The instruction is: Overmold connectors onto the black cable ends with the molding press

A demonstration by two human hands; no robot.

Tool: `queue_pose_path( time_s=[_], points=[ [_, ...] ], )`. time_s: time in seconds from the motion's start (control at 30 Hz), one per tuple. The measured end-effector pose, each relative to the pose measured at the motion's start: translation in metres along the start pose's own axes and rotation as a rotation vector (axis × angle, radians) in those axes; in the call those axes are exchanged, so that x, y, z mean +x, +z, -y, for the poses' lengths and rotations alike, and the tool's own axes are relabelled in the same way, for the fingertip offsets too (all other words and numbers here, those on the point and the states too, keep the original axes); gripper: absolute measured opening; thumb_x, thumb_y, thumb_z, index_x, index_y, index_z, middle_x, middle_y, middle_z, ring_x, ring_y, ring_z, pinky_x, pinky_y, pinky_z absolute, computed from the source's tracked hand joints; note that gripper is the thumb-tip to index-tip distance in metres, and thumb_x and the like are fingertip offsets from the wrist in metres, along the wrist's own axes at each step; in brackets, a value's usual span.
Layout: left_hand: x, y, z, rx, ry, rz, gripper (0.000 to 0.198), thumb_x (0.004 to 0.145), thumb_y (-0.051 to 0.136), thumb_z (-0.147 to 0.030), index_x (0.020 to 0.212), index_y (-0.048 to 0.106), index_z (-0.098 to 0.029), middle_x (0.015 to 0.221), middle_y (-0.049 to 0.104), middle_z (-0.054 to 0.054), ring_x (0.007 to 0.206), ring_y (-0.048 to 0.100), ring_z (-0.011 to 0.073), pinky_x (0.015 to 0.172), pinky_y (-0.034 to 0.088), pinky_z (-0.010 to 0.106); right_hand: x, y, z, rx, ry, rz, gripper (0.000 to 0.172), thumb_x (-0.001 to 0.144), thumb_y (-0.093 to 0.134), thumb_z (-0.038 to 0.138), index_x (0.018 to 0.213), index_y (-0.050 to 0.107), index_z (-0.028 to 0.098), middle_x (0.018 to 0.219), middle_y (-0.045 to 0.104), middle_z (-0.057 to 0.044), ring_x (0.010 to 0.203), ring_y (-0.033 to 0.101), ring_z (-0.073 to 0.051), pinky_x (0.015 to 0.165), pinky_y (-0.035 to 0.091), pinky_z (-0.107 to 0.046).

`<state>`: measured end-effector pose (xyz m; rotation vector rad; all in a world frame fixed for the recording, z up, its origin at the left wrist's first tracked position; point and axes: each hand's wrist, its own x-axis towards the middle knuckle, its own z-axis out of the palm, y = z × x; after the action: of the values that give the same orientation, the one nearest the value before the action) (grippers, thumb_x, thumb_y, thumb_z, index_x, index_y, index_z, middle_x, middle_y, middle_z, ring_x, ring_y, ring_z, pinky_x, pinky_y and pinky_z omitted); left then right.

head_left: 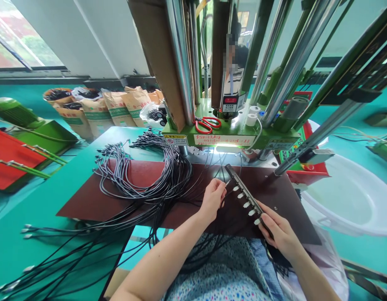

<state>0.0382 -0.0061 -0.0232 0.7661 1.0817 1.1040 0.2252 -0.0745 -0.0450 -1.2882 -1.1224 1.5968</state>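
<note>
My right hand (278, 229) grips the near end of a long dark metal bar (246, 193), held at a slant above the brown board. Several pale connectors (247, 205) stick out along the bar's left edge. Close to its far part, my left hand (214, 195) is closed in a pinch on a small cable connector (227, 183), its tip beside the bar. Thin dark cables run under and around both hands. To the left lies a large coiled bundle of black cables (177, 179), its many plug ends gathered at the back.
A green press machine (208, 140) with steel columns stands right in front, red-handled scissors (207, 124) on its ledge. The brown board (86, 196) covers the table. At right is a white tub (347, 192); paper sacks (113, 108) stand behind. Loose cable ends (28, 230) hang at left.
</note>
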Motion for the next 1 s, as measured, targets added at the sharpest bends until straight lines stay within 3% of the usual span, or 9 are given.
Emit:
queue_pose_path(
  time_s=[0.27, 0.57, 0.73, 0.87, 1.0],
  points=[
    [0.001, -0.001, 0.004, 0.064, 0.034, 0.012, 0.029, 0.071, 0.056, -0.043, 0.066, 0.042, -0.018, 0.052, 0.034, -0.009, 0.034, 0.028, 0.0012, 0.031, 0.020, 0.015, 0.001, -0.001, 0.000, 0.019, 0.007, 0.029, 0.069, 0.084, 0.048, 0.049, 0.136, 0.029, 0.010, 0.047, 0.030, 0.008, 0.037, 0.023, -0.005, 0.033, 0.015, -0.018],
    [0.003, -0.003, -0.003, 0.019, -0.060, 0.014, 0.029, 0.071, 0.055, -0.042, 0.063, 0.040, -0.018, 0.043, 0.026, -0.011, 0.032, 0.018, 0.0016, 0.030, 0.017, 0.015, 0.002, 0.000, -0.004, -0.006, -0.010, 0.014, 0.066, 0.082, 0.051, 0.051, 0.133, 0.036, 0.012, 0.045, 0.027, 0.009, 0.035, 0.021, -0.005, 0.031, 0.013, -0.018],
    [0.005, -0.002, 0.001, 0.077, -0.009, -0.037, 0.026, 0.071, 0.054, -0.038, 0.063, 0.039, -0.019, 0.046, 0.028, -0.010, 0.036, 0.022, 0.0029, 0.032, 0.017, 0.015, 0.003, 0.003, -0.002, -0.153, -0.074, 0.044, 0.061, 0.084, 0.048, 0.048, 0.134, 0.037, 0.015, 0.050, 0.031, 0.007, 0.041, 0.026, -0.007, 0.034, 0.022, -0.017],
    [0.017, -0.003, 0.009, 0.226, 0.063, -0.043, 0.023, 0.074, 0.048, -0.035, 0.062, 0.038, -0.019, 0.047, 0.029, -0.009, 0.039, 0.025, 0.0045, 0.036, 0.018, 0.016, -0.002, 0.006, 0.002, -0.239, -0.117, -0.027, 0.054, 0.083, 0.051, 0.045, 0.129, 0.044, 0.019, 0.058, 0.049, 0.001, 0.048, 0.041, -0.010, 0.041, 0.037, -0.020],
    [0.034, 0.009, 0.013, 0.648, 0.255, 0.034, 0.022, 0.077, 0.045, -0.028, 0.058, 0.042, -0.018, 0.052, 0.041, -0.004, 0.051, 0.041, 0.0093, 0.050, 0.032, 0.020, -0.009, -0.005, 0.002, -0.282, -0.097, -0.166, 0.055, 0.079, 0.054, 0.047, 0.125, 0.049, 0.018, 0.066, 0.058, -0.002, 0.062, 0.055, -0.017, 0.053, 0.047, -0.026]
  ],
)
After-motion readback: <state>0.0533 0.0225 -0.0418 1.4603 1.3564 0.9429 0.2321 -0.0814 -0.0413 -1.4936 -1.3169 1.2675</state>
